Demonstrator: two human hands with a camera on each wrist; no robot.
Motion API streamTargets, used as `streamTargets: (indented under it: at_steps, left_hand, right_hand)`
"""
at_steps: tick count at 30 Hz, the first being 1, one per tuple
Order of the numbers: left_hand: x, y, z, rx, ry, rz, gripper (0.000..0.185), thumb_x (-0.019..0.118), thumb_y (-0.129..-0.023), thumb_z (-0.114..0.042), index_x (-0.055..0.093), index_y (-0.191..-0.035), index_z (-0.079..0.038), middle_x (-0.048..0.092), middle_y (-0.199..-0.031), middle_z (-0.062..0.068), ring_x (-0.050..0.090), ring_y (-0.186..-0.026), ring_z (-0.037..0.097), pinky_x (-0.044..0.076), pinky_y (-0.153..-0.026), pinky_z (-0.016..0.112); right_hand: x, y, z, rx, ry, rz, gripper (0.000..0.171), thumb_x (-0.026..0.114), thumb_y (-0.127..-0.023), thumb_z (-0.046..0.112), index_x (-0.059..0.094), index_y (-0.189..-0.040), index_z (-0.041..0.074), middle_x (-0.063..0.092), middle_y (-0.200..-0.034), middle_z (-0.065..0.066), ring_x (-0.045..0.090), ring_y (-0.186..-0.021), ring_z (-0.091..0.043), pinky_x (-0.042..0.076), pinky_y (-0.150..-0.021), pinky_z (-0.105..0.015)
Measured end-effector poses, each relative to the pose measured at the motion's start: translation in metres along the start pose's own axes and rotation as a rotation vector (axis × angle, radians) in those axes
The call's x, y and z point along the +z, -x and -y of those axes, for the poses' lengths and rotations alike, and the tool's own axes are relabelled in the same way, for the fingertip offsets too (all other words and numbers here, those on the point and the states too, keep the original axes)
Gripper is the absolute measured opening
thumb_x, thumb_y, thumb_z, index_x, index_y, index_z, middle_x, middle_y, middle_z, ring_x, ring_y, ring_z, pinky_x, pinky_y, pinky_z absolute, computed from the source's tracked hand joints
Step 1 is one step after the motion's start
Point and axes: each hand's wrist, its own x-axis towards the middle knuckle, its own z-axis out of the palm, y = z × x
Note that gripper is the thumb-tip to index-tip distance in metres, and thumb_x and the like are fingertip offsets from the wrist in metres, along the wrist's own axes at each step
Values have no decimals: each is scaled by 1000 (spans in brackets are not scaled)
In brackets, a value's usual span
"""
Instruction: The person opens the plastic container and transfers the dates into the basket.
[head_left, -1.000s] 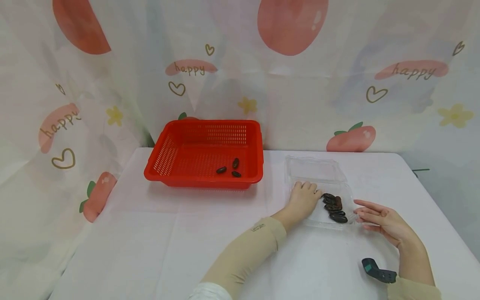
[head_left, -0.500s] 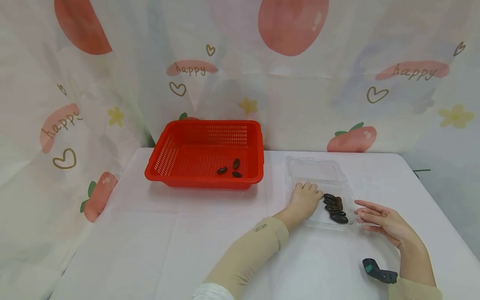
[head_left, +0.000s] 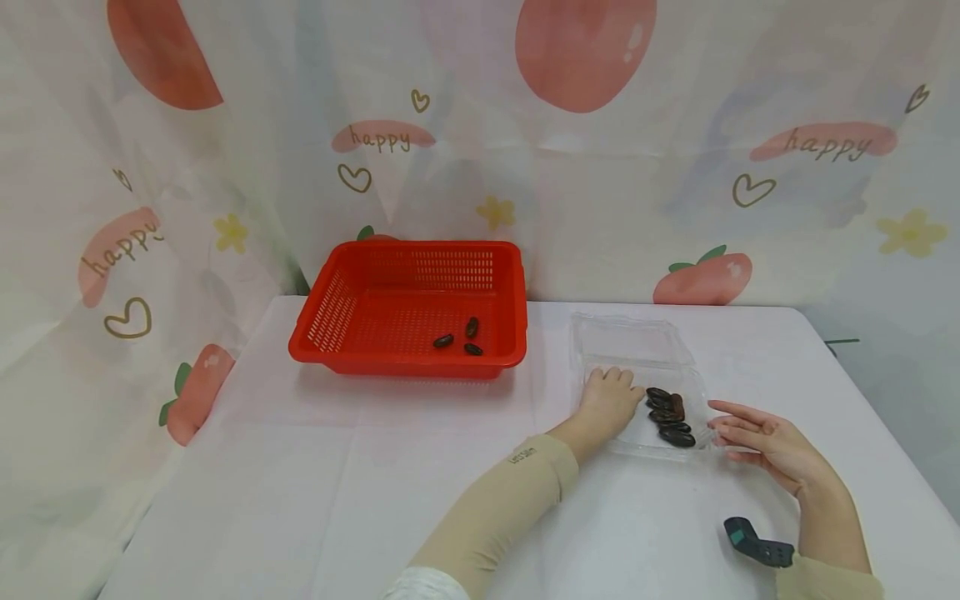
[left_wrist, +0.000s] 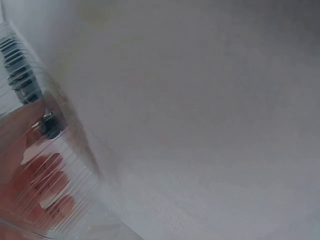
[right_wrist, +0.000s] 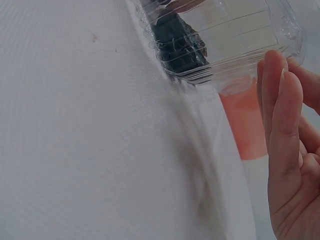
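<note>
I see my left hand resting curled on the clear clamshell box of dates; my right hand rests open beside it.

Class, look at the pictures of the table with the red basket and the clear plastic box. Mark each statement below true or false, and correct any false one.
1. Three dark dates lie in the red basket. True.
2. The clear plastic box stands inside the basket. False: it rests on the white table, to the right of the basket.
3. The left hand is at the box, beside the pile of dates in it. True.
4. The right hand has a grip on a date. False: its fingers are straight and hold nothing, next to the box's right edge.
5. The box's lid is closed. False: it lies open behind the tray.
</note>
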Motion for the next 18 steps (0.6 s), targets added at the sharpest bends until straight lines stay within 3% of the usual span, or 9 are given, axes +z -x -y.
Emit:
streamTargets:
  at_steps: [13,18]
  left_hand:
    - [-3,2,10,12,0,36,34,46,-91,-45,52,-122,-31,46,-109,-11,40,-98,6,35,-83,26]
    - [-2,5,13,34,-40,28,31,42,-93,-46,54,-117,-31,46,-105,-11,39,-95,6,34,-83,25]
  right_hand:
    - [0,-1,0,-5,13,24,35,54,-91,7,63,-104,39,66,-92,12,65,-79,-9,52,-65,-25]
    - [0,-1,0,2,2,21,37,53,-92,6,63,-103,40,66,-92,12,64,-78,-9,52,-65,-25]
